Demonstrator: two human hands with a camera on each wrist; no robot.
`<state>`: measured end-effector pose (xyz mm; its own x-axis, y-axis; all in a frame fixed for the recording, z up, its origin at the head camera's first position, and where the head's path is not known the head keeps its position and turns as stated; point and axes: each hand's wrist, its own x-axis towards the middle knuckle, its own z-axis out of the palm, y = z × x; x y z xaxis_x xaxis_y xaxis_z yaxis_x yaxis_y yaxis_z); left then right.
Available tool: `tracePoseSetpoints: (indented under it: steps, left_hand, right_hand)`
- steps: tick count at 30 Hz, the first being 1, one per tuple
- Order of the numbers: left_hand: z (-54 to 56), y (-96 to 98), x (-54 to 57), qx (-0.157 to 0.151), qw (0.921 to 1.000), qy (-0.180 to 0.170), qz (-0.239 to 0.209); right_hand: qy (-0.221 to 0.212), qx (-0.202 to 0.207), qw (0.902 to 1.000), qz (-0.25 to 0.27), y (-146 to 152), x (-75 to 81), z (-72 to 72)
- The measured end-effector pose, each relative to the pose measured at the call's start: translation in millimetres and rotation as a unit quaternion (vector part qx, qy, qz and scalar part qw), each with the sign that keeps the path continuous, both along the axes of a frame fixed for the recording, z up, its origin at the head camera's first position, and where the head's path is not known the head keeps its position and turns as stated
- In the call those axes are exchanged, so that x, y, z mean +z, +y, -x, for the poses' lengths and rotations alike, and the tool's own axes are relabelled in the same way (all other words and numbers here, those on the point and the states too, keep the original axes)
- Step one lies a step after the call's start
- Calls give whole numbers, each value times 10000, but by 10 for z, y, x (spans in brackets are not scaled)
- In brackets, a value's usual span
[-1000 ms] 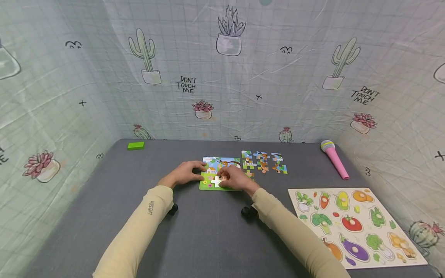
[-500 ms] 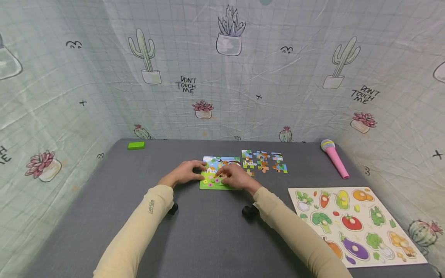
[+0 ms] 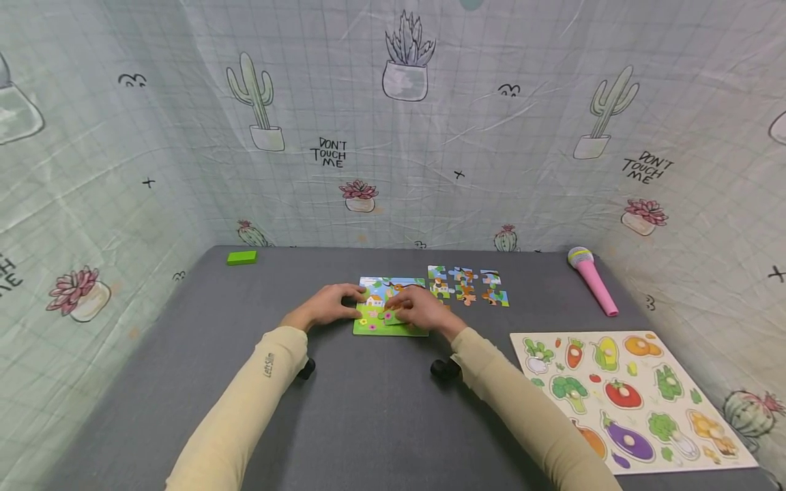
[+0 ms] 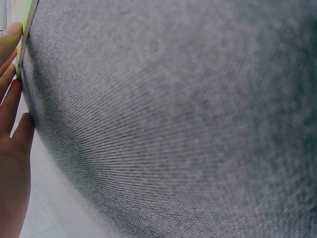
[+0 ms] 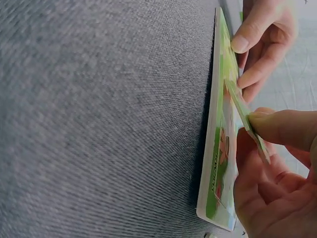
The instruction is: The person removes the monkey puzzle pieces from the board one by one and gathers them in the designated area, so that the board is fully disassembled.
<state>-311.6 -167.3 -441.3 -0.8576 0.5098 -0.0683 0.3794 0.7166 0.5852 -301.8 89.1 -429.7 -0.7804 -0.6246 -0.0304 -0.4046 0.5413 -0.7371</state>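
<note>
In the head view, my right hand (image 3: pixel 424 310) pinches a green puzzle piece (image 3: pixel 393 318) with a pink flower, between thumb and fingers. In the right wrist view, that piece is tilted, its lower end close to or touching the puzzle board (image 5: pixel 214 148); contact is unclear. The board, a picture of a house and trees, lies on the table. My left hand (image 3: pixel 328 305) rests at its left edge, thumb and fingertips touching it and fingers mostly extended in the left wrist view. The right hand hides part of the board's right side.
Several loose puzzle pieces (image 3: pixel 464 275) lie right of the board, one partly behind my right hand. A pink toy microphone (image 3: pixel 595 286) lies at the back right, a vegetable peg board (image 3: pixel 626 372) at the front right. A green block (image 3: pixel 242 258) sits at the back left.
The pinched piece looked white a second ago; now its green face with the pink flower shows. My right hand has shifted slightly right with it. The left hand stays put on the board.
</note>
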Motion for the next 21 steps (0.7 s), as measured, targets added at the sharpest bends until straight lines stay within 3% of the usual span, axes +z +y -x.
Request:
tracePoseSetpoints:
  steps: [11, 21]
  left_hand:
    - [-12, 4, -3, 29, 10000, -18, -11]
    - [-12, 10, 15, 44, 10000, 1, -36]
  right_hand:
    - [67, 38, 9999, 142, 54, -49, 2]
    - [-384, -739, 9964, 148, 109, -19, -31]
